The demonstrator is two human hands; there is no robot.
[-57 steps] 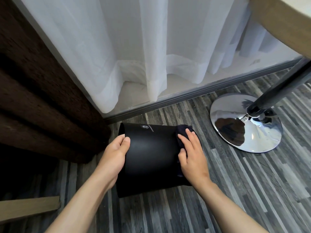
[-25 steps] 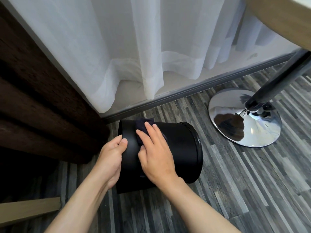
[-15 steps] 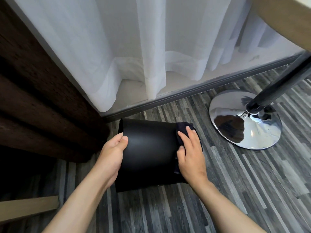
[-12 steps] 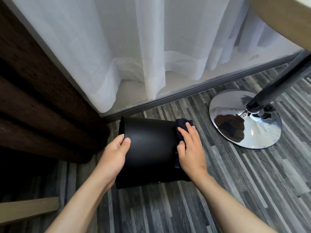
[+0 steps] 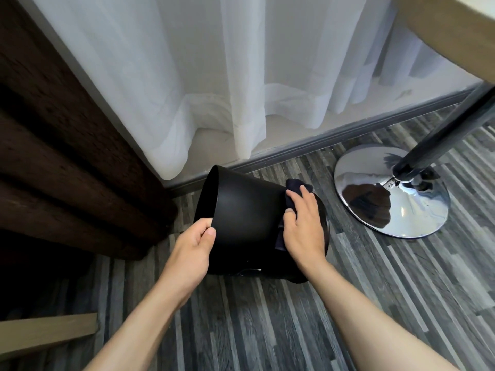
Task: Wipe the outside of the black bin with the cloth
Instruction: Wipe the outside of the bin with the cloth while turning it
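Tilting higher than before, the black bin stays gripped by left hand, right hand pressing cloth.

Two bare forearms enter from the bottom edge — no sleeves, cuffs or gloves on either one as far as the head view reaches. The left hand and the right hand are both uncovered: no rings, no watch, no bracelet or strap at either wrist. The fingernails that show — on the left thumb and on a finger or two of the right hand — are short and unpainted. The forearms look smooth, with no visible marks, tattoos or bandages. No clothing shows anywhere on the person.
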